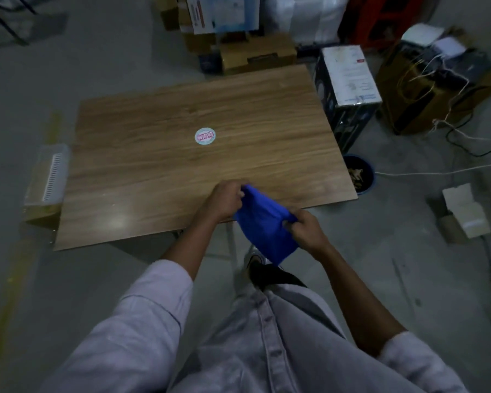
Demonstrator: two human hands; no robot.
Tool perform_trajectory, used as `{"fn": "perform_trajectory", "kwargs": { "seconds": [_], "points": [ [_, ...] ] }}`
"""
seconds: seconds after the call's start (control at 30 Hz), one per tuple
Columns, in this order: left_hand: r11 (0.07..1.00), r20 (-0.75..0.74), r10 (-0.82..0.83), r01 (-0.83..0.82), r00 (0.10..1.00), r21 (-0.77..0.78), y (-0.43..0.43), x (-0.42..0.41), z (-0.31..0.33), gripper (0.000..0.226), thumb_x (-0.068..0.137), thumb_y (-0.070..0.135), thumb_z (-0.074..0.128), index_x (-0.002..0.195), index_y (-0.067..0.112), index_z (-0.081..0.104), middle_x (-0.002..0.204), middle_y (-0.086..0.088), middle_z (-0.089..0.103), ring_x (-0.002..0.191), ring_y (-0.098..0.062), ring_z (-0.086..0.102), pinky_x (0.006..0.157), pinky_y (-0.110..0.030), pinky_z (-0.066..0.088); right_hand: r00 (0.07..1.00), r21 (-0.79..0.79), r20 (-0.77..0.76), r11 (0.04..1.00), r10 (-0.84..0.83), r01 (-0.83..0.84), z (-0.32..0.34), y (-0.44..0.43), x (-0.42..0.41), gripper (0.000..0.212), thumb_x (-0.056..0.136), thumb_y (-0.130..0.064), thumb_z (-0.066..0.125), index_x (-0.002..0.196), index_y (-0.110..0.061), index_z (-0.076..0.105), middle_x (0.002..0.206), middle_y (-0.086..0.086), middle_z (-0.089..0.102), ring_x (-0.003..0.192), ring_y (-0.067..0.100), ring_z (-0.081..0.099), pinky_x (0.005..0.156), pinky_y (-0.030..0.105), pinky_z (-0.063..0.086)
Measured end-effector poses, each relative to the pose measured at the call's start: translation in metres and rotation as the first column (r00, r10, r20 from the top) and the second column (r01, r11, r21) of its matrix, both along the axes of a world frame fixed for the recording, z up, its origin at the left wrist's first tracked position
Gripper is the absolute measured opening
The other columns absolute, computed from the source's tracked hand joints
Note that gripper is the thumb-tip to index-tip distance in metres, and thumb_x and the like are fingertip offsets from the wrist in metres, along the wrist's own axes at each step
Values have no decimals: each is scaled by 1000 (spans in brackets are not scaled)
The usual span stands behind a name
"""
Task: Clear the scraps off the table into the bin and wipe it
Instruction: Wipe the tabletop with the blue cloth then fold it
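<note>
- Beyond the grip: wooden table point(182, 154), its near edge beneath both hands.
- Between the hands: blue cloth point(264, 225), held taut.
- Right of the grip, on the floor: bin point(373, 177).
- Left hand point(224, 201), right hand point(306, 231): fingers curled, each pinching the cloth.
- Well beyond the grip: round sticker point(205, 136).

Pale lilac button-front shirt point(270, 353), sleeves point(153, 302) pushed up near elbows; black shoe point(270, 276), white trim.

Cardboard boxes point(255, 53) are crowding the far floor point(111, 58); a dark carton point(349, 80) is standing upright at the right; white cables point(437, 173) are trailing nearby.
</note>
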State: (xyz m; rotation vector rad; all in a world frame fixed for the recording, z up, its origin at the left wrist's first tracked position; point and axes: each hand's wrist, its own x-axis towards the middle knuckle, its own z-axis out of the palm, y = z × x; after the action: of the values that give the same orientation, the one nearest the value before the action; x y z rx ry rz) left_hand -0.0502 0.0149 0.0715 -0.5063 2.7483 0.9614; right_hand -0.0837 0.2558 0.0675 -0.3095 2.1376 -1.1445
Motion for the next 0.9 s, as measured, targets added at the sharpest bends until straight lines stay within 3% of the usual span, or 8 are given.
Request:
{"fn": "perform_trajectory", "kwargs": {
  "seconds": [0.1,0.17,0.3,0.43,0.53,0.6,0.7,0.9],
  "points": [
    [972,-49,205,-198,977,124,-5,-11,-4,44,95,12,61,139,14,59,131,-12,67,123,-25,61,95,-22,43,963,-53,12,961,-270,270,21,-2,-27,19,90,-10,52,100,-14,68,93,18,68,82,30,63,65,40,47],
    [951,7,253,-251,967,183,-9,-9,-14,41,96,12,62,137,10,61,129,-13,68,122,-24,62,89,-17,40,927,-39,-154,940,-341,339,35,0,-51,25,91,-17,53,110,-9,67,99,17,69,85,31,62,70,41,47],
    [920,102,317,-332,943,208,-16,4,-41,33,96,13,62,129,7,66,124,-12,70,117,-26,64,84,-19,41,840,188,-529,947,-125,259,45,-16,-75,45,101,-17,54,144,-7,51,132,20,62,115,37,60,93,46,49],
    [890,76,415,-422,906,173,-27,7,-62,25,93,6,59,114,4,72,113,-15,73,107,-30,66,78,-23,41,855,456,-439,888,276,-53,11,-54,-62,49,101,-47,51,139,-17,56,133,15,61,120,35,57,95,45,45],
    [882,-68,470,-464,880,83,-41,6,-75,26,87,2,58,108,4,74,107,-18,73,105,-37,64,89,-35,48,835,447,-504,894,218,37,-23,-71,-62,67,95,-65,37,135,-18,61,139,12,60,129,33,52,103,49,41],
    [882,-158,467,-472,870,7,-54,3,-86,30,84,5,61,112,2,72,110,-21,71,108,-39,63,98,-39,44,860,400,-476,916,187,22,-49,-83,-71,71,94,-65,35,149,-22,47,158,12,40,147,33,33,115,53,29],
    [887,-241,416,-450,877,-106,-79,-8,-116,47,88,25,53,125,1,67,131,-22,64,127,-41,54,111,-42,32,856,474,-411,876,315,-94,-93,-100,-85,74,97,-69,31,161,-36,18,171,4,2,157,27,-3,124,58,3],
    [889,-283,334,-400,899,-224,-132,-18,-141,50,101,35,43,143,12,55,157,-7,44,149,-29,32,121,-52,23,804,549,-552,822,223,149,-119,-180,-108,72,99,-71,29,161,-35,19,171,5,6,157,30,0,122,62,8]
  ]
}}
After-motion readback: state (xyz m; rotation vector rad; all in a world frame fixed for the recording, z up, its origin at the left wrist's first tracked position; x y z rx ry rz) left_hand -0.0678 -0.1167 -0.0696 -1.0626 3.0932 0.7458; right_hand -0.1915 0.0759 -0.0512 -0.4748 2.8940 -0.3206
